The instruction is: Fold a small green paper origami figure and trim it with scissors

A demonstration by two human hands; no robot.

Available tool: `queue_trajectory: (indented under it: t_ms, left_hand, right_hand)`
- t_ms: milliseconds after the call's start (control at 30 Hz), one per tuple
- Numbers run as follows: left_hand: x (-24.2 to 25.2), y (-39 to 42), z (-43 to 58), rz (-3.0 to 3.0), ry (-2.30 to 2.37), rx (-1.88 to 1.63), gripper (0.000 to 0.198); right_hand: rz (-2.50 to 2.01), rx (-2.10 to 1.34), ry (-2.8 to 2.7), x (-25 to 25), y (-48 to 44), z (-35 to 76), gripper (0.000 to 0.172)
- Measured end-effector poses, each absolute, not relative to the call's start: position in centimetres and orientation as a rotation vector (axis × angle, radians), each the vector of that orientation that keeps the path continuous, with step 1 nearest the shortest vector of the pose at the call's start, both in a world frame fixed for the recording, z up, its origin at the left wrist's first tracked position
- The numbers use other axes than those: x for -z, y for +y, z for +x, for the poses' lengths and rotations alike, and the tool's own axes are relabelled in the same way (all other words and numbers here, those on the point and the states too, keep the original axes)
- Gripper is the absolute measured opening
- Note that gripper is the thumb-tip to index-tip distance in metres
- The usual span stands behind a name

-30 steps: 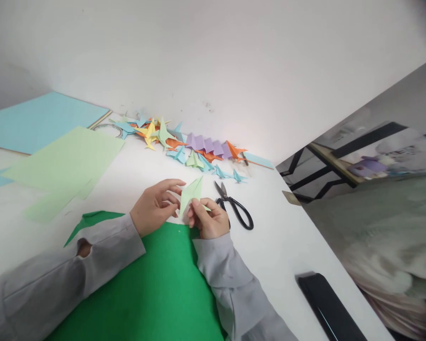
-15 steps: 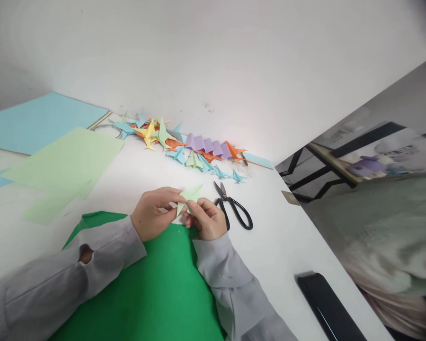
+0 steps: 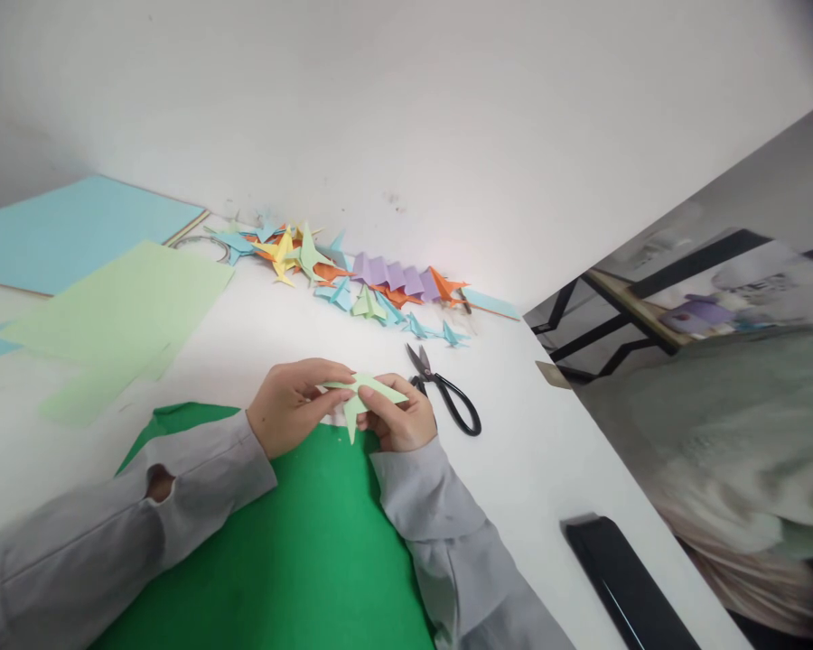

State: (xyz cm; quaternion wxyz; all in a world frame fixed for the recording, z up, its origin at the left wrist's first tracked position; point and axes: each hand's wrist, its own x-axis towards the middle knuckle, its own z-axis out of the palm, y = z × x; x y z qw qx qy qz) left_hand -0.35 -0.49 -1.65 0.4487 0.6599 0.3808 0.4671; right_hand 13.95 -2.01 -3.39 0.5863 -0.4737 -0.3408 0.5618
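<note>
Between my two hands is a small folded piece of light green paper (image 3: 353, 408), with pointed ends sticking out to the left, right and downward. My left hand (image 3: 296, 403) pinches its left side between thumb and fingers. On the right side, my right hand (image 3: 399, 417) grips it with the thumb pressed near the middle. Black-handled scissors (image 3: 458, 403) lie just right of my right hand, blades pointing away and slightly apart. Beyond my hands, folded paper figures (image 3: 285, 256) in yellow, orange, blue and green lie heaped along the wall, beside a purple pleated paper strip (image 3: 394, 276).
Light green sheets (image 3: 118, 302) and a large blue sheet stack (image 3: 81, 226) lie at the left. A dark, glossy flat object (image 3: 623, 578) rests near the table's right edge. Green cloth (image 3: 277, 551) covers my lap. A person in pale clothing (image 3: 738, 451) is at the right.
The green paper has been turned in my fingers: its point faced up and right before, and now points spread sideways and one hangs down. Both hands stay in about the same place.
</note>
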Motion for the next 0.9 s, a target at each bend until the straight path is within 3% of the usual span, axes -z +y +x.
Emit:
queue_trajectory:
  t_ms: [333, 567, 900]
  left_hand:
    - [1.5, -0.4, -0.3, 1.523, 0.867, -1.121, 0.011]
    - [1.7, -0.4, -0.3, 1.473, 0.895, -0.998, 0.021]
    - [1.3, -0.4, -0.3, 1.371, 0.858, -0.942, 0.014]
  right_hand:
    - [-1.087, -1.364, -0.850, 2.7, -2.1, 14.0, 0.017]
    - [-1.071, -1.415, -0.843, 2.4, -2.3, 14.3, 0.012]
    - [-1.136, -1.462, -0.912, 2.0, -2.7, 14.8, 0.013]
